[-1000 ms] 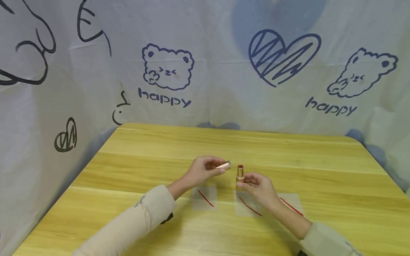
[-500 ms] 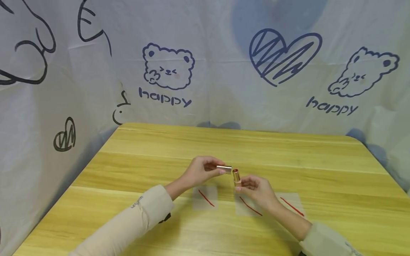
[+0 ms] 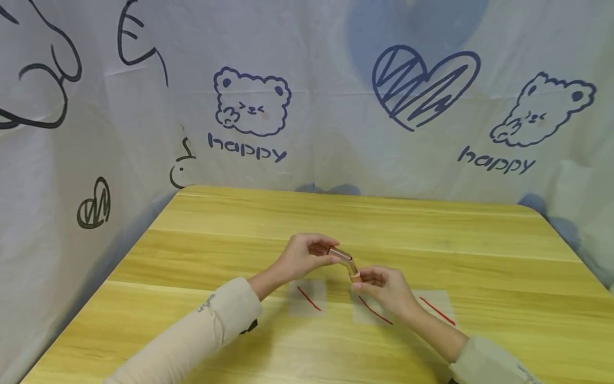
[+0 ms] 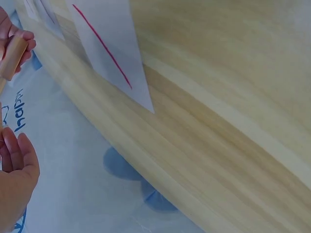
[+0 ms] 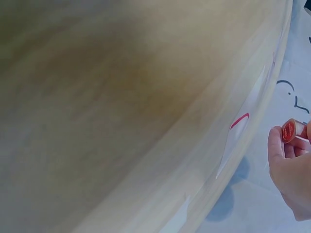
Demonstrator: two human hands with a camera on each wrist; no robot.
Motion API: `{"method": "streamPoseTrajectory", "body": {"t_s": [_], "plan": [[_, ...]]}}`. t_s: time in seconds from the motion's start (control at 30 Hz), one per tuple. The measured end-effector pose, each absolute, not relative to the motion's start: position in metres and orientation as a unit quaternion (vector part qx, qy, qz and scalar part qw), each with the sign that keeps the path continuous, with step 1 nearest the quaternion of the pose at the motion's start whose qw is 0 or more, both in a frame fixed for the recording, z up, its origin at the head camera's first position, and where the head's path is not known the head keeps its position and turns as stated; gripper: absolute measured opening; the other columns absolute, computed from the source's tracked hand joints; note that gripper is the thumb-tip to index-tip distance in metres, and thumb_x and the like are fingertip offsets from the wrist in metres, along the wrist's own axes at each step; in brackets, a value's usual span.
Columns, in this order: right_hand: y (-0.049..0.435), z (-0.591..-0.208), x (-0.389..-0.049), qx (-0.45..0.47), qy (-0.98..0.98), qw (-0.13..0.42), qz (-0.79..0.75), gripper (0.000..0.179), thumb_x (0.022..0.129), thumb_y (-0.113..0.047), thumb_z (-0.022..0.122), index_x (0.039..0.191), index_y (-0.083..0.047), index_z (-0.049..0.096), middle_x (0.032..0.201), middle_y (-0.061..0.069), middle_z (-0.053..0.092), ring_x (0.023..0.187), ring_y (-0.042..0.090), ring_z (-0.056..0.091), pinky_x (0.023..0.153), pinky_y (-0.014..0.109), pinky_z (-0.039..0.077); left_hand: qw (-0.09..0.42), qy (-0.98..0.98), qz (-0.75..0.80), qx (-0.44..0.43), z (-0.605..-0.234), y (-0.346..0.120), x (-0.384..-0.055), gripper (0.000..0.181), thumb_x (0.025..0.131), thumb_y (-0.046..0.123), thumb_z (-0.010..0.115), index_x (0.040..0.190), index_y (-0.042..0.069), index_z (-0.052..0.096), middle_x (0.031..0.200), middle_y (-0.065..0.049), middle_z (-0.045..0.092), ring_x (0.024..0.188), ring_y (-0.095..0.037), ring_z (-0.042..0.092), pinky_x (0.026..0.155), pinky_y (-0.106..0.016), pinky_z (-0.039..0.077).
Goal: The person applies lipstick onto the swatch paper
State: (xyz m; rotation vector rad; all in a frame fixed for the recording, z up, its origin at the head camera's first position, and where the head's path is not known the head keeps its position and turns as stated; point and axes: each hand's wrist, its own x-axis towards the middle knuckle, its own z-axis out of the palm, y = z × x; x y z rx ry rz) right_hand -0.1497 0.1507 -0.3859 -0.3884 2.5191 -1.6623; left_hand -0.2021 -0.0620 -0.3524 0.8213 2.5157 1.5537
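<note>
Between the fingers and thumb of my left hand is a shiny rose-gold lipstick cap, tilted down toward the right. My right hand pinches the gold lipstick tube by its base, its top leaning left. The cap's end meets the top of the tube at an angle; how far it goes over cannot be told. In the right wrist view, the round red label on the tube's bottom faces the camera. The left wrist view shows part of my left hand at its edge.
Three pieces of white paper lie on the wooden table, each with a red stroke: a left paper, a middle paper and a right paper. A white cloth with drawings hangs behind the table.
The lipstick tube has tipped from upright to leaning left and come down slightly toward the cap. The cap has turned to slope downward right, and the two now meet.
</note>
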Motion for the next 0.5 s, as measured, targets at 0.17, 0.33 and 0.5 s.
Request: {"method": "streamPoseTrajectory", "body": {"t_s": [0.17, 0.33, 0.5], "plan": [[0.1516, -0.3854, -0.1493, -0.131, 0.833, 0.049, -0.535, 0.027, 0.083, -0.013, 0.067, 0.104, 0.004, 0.065, 0.101, 0.017, 0.069, 0.084, 0.012, 0.064, 0.077, 0.021, 0.054, 0.029, 0.821, 0.493, 0.288, -0.3497, -0.0615, -0.2028, 0.029, 0.081, 0.010, 0.070, 0.108, 0.000, 0.067, 0.097, -0.015, 0.070, 0.085, -0.021, 0.066, 0.074, -0.018, 0.054], [0.1523, -0.3864, -0.1501, -0.132, 0.840, 0.042, -0.525, 0.026, 0.083, -0.011, 0.067, 0.104, 0.004, 0.065, 0.101, 0.017, 0.069, 0.086, 0.015, 0.065, 0.077, 0.021, 0.054, 0.026, 0.819, 0.480, 0.314, -0.3466, -0.0600, -0.2048, 0.030, 0.082, 0.010, 0.069, 0.110, -0.001, 0.066, 0.100, -0.015, 0.069, 0.089, -0.024, 0.066, 0.076, -0.019, 0.054], [0.1520, -0.3870, -0.1507, -0.125, 0.840, 0.042, -0.527, 0.026, 0.083, -0.010, 0.067, 0.104, 0.004, 0.065, 0.101, 0.017, 0.068, 0.086, 0.016, 0.065, 0.077, 0.021, 0.053, 0.035, 0.817, 0.470, 0.334, -0.3439, -0.0577, -0.2061, 0.033, 0.085, 0.010, 0.066, 0.115, -0.001, 0.063, 0.104, -0.016, 0.068, 0.093, -0.024, 0.065, 0.078, -0.020, 0.054]]}}
